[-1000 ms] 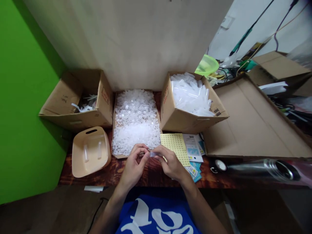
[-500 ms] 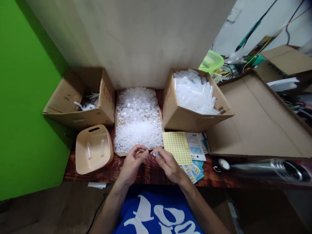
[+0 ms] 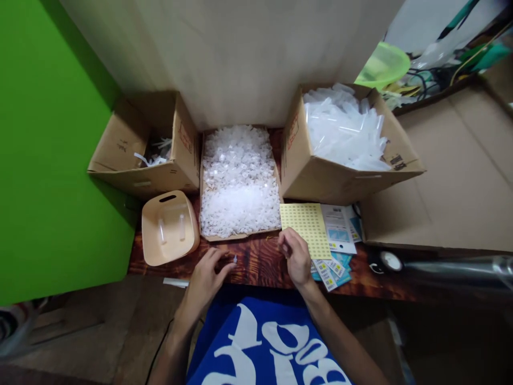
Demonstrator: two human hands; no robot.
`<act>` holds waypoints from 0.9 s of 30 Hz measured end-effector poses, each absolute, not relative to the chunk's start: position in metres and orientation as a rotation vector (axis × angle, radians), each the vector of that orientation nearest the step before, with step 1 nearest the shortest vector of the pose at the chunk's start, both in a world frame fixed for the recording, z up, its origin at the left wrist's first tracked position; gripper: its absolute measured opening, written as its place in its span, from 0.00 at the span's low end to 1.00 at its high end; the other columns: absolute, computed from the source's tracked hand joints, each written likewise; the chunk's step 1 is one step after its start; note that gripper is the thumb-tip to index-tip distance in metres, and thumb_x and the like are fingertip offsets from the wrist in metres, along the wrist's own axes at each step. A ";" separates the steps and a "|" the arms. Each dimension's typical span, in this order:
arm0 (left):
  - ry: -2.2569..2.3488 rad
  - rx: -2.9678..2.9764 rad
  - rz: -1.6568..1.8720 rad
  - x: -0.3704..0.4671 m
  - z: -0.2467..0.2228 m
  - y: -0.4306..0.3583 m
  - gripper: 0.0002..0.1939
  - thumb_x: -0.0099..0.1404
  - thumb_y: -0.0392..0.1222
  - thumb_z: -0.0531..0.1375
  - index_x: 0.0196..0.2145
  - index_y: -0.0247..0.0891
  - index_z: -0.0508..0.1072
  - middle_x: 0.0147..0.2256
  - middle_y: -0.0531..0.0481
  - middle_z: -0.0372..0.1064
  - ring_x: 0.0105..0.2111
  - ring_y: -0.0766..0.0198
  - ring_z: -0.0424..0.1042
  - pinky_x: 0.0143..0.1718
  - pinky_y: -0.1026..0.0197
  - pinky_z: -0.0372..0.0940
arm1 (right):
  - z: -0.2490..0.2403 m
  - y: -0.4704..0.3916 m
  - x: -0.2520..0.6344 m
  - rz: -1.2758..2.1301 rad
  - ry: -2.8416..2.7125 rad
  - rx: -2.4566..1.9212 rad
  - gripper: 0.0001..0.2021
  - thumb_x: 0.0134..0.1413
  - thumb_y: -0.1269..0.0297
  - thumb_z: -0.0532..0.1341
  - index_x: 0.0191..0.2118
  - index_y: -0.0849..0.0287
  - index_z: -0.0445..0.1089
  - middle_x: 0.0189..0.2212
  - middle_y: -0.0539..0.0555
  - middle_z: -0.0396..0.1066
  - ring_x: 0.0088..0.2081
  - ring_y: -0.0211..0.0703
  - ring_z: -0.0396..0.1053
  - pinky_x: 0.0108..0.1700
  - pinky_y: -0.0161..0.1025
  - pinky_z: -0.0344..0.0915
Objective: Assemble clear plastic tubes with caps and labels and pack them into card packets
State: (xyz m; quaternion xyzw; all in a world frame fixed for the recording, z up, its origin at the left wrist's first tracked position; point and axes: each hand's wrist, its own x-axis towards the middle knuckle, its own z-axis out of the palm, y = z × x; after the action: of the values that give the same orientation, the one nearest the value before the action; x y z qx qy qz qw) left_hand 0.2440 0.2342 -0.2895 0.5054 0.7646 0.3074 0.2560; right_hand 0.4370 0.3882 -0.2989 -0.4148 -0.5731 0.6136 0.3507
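My left hand [image 3: 208,274] is over the table's front part, thumb and fingers closed on a small clear plastic piece [image 3: 235,259] that sticks out at the fingertips. My right hand [image 3: 295,255] is curled at the lower left edge of the yellow label sheet [image 3: 306,227]; what its fingers hold, if anything, is hidden. Behind the hands lies a shallow cardboard tray [image 3: 243,236] heaped with small clear pieces [image 3: 240,187]. At the left, a beige basket [image 3: 193,224] holds two clear tubes [image 3: 162,231].
A box [image 3: 152,179] with some strips stands back left. Another box [image 3: 336,179], back right, is full of clear tubes [image 3: 344,128]. Blue-white cards [image 3: 340,235] lie beside the label sheet. A large cardboard box [image 3: 444,198], a round dial [image 3: 391,261] and a metal cylinder [image 3: 452,270] are at the right.
My hands, close together before, are now apart: the right has moved right to the label sheet. The small piece now shows at my left fingertips. The view has shifted.
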 end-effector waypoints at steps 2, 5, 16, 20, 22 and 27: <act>2.131 1.427 0.836 0.255 -0.303 0.240 0.10 0.69 0.46 0.61 0.44 0.40 0.76 0.38 0.47 0.74 0.37 0.58 0.75 0.41 0.56 0.70 | -0.298 0.390 0.436 1.632 -1.535 -1.051 0.15 0.69 0.51 0.51 0.37 0.54 0.67 0.27 0.48 0.62 0.29 0.42 0.62 0.33 0.38 0.63; 2.149 1.499 0.836 0.266 -0.314 0.254 0.09 0.72 0.41 0.56 0.40 0.39 0.76 0.36 0.46 0.74 0.37 0.58 0.75 0.41 0.56 0.70 | -0.295 0.393 0.437 1.586 -1.695 -0.954 0.14 0.68 0.51 0.55 0.41 0.54 0.71 0.36 0.53 0.67 0.38 0.46 0.68 0.41 0.40 0.67; 1.803 0.645 1.476 0.290 -0.283 0.303 0.11 0.63 0.48 0.66 0.37 0.37 0.78 0.34 0.48 0.78 0.35 0.59 0.77 0.41 0.59 0.71 | -0.294 0.387 0.442 1.732 -1.350 -0.972 0.12 0.56 0.55 0.70 0.37 0.57 0.72 0.35 0.54 0.77 0.35 0.45 0.76 0.40 0.42 0.75; 1.815 0.509 1.501 0.295 -0.281 0.308 0.12 0.57 0.47 0.69 0.34 0.35 0.80 0.31 0.48 0.79 0.33 0.60 0.77 0.39 0.60 0.70 | -0.296 0.383 0.440 1.860 -1.300 -0.968 0.12 0.58 0.54 0.68 0.39 0.57 0.72 0.30 0.50 0.76 0.30 0.42 0.76 0.35 0.40 0.76; 1.819 0.519 1.487 0.295 -0.281 0.309 0.12 0.57 0.47 0.69 0.33 0.35 0.82 0.31 0.48 0.79 0.33 0.60 0.76 0.39 0.60 0.70 | -0.297 0.382 0.440 1.858 -1.302 -0.932 0.11 0.59 0.54 0.68 0.38 0.56 0.72 0.33 0.51 0.76 0.31 0.41 0.76 0.35 0.39 0.76; 1.789 0.614 1.466 0.289 -0.280 0.314 0.07 0.56 0.44 0.69 0.30 0.37 0.83 0.30 0.48 0.79 0.34 0.59 0.76 0.40 0.60 0.70 | -0.299 0.382 0.443 1.807 -1.437 -0.887 0.07 0.63 0.58 0.64 0.39 0.56 0.71 0.35 0.52 0.76 0.30 0.40 0.75 0.34 0.38 0.74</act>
State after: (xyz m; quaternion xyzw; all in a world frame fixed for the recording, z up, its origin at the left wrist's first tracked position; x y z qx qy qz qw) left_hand 0.2892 0.3135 -0.2800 0.2387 0.6959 0.5702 0.3654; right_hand 0.4428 0.3821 -0.2989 -0.3389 -0.5488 0.6903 0.3277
